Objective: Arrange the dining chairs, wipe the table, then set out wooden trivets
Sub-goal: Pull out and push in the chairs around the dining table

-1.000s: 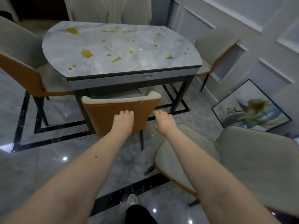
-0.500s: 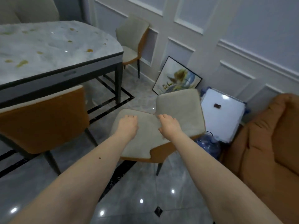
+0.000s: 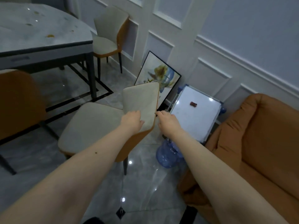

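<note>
Gripping the chair backrest (image 3: 140,101): left hand (image 3: 131,121) flat, right hand (image 3: 168,121) pinching its edge.

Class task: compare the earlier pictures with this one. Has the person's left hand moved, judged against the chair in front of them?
Yes. The left hand has shifted from the seat onto the backrest of the chair, toward the right hand.

We see both bare forearms stretched forward from the bottom of the frame, converging toward the middle. Our left hand (image 3: 131,121) lies palm down with its fingers spread flat and the thumb pointing right — pressing rather than gripping. Our right hand (image 3: 167,121) sits just beside it, a small gap between them — knuckles up, fingers curled forward; whether they clasp anything we cannot tell. Both wrists are nearly straight.
</note>
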{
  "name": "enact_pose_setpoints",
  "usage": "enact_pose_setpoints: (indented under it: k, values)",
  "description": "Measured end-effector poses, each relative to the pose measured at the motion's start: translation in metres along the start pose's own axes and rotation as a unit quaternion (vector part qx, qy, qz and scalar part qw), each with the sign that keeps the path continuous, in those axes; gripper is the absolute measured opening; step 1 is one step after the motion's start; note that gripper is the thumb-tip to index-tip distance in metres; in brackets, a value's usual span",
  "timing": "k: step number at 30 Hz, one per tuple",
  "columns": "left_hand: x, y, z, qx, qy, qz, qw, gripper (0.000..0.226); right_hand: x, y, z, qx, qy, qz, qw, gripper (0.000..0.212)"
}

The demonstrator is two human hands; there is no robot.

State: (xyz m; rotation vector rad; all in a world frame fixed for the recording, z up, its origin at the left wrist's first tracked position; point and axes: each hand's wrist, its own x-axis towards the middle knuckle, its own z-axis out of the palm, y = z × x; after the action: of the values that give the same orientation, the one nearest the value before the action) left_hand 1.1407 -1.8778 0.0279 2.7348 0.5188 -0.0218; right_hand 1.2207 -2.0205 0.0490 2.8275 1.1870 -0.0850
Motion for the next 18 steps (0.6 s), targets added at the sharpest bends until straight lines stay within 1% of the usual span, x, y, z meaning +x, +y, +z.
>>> enact_pose_setpoints:
  k: [3, 6, 11, 14, 18]
  values:
    - [0.012, 0.026, 0.010, -0.006, 0.009, -0.022, 1.000, 0.040, 0.011, 0.027, 0.006, -0.010, -0.011, -0.013, 1.000, 0.047]
    - [0.032, 0.042, 0.020, -0.026, 0.007, -0.035, 0.999, 0.040, 0.028, 0.046, 0.009, -0.013, -0.006, -0.030, 0.999, 0.050]
    - [0.078, 0.056, 0.036, -0.069, -0.011, -0.093, 0.993, 0.043, 0.067, 0.077, 0.017, -0.024, -0.017, -0.067, 0.997, 0.057]
    - [0.096, 0.066, 0.041, -0.097, -0.043, -0.115, 0.988, 0.046, 0.090, 0.092, 0.019, -0.031, -0.027, -0.091, 0.995, 0.061]
    - [0.111, 0.069, 0.049, -0.089, -0.059, -0.140, 0.984, 0.049, 0.118, 0.105, 0.022, -0.022, -0.015, -0.149, 0.988, 0.066]
